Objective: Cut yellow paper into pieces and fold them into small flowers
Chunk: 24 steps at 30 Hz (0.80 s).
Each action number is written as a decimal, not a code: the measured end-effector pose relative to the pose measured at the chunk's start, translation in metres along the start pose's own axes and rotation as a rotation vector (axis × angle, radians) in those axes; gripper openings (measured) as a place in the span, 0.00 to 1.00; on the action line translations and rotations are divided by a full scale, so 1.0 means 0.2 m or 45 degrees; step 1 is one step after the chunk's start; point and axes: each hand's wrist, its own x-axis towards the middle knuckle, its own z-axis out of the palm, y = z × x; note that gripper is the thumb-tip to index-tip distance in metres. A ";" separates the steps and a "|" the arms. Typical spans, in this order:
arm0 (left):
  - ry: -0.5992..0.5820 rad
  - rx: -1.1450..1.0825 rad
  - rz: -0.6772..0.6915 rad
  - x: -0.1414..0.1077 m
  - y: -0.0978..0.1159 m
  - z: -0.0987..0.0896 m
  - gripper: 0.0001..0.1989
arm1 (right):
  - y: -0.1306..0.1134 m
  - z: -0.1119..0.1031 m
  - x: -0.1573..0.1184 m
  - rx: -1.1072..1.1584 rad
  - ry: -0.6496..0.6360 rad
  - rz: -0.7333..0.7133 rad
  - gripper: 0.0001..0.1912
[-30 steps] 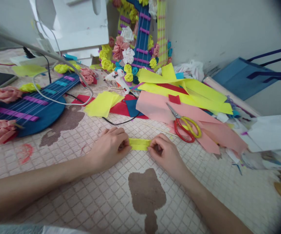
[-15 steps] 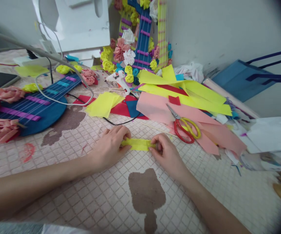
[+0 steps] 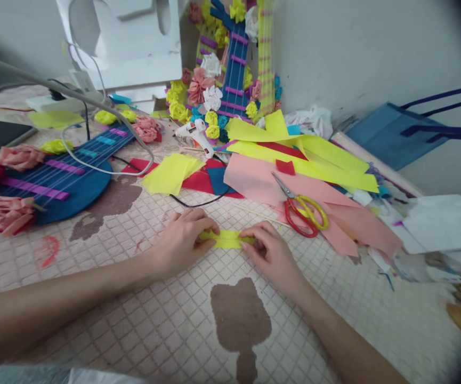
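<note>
1. The yellow strip [image 3: 227, 239] lies flat across the gap between your two hands, at or just above the quilted cover [image 3: 154, 320] of the bench.
2. Your left hand [image 3: 182, 242] pinches one end, thumb below and fingers above; your right hand [image 3: 272, 250] pinches the other end the same way. Both sets of fingers are narrow, closed on the strip.
3. Your curled fingers hide much of both strip ends. Whether the strip touches the cover is hard to tell.
4. The blue guitar shape [image 3: 82, 197] is cut off at the left edge, and the things at the far right are blurred.
5. The strip looks thin and papery, with a lengthwise crease. The cover has a raised diamond pattern and a ragged brown patch [image 3: 240, 314] nearer you.
6. Beyond your right hand, the metal-bladed scissors [image 3: 284, 186], with one red and one yellow handle loop, rest on smooth pink sheets [image 3: 254, 176].
</note>
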 end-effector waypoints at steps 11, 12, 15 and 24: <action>-0.010 -0.001 -0.029 0.01 0.02 -0.01 0.06 | 0.00 0.05 0.02 -0.112 0.084 -0.012 0.06; -0.008 0.005 -0.039 0.01 0.02 -0.01 0.05 | 0.00 0.05 0.02 -0.112 0.088 -0.016 0.07; 0.005 0.030 -0.057 0.01 0.03 0.01 0.04 | 0.01 0.05 0.01 -0.113 0.094 -0.035 0.07; 0.080 -0.004 0.004 -0.01 0.04 0.03 0.08 | 0.02 0.04 -0.01 -0.279 0.065 -0.336 0.10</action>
